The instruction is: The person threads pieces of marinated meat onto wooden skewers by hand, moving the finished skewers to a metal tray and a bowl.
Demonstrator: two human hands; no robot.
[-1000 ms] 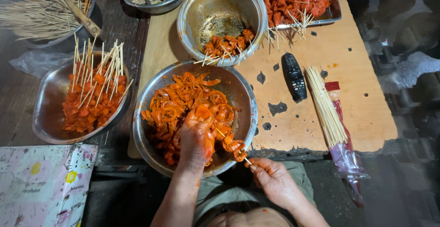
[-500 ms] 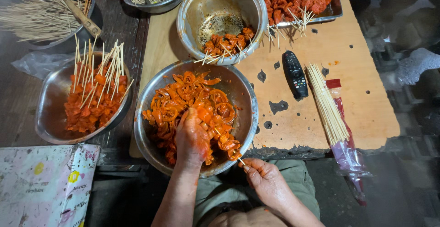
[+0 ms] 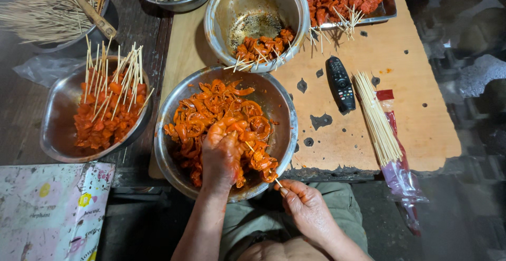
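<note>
A big steel bowl point(image 3: 287, 114) in front of me holds orange-red marinated meat pieces point(image 3: 208, 110). My left hand point(image 3: 221, 156), coated in marinade, is closed on meat pieces inside the bowl and presses them onto a thin wooden skewer point(image 3: 262, 165). My right hand point(image 3: 304, 208) pinches the skewer's near end just outside the bowl's front rim. Several pieces sit threaded along the skewer between both hands.
A steel bowl point(image 3: 58, 113) of loaded skewers stands at the left. Another bowl point(image 3: 295, 8) with a few skewers and a meat tray point(image 3: 390, 9) are behind. A black remote point(image 3: 340, 83) and bare skewers point(image 3: 375, 117) lie on the wooden board point(image 3: 421, 118). Printed cardboard point(image 3: 47, 211) lies lower left.
My left hand has slid slightly down the skewer toward my right hand, pushing meat along it. My right hand stays at the skewer's near end.
</note>
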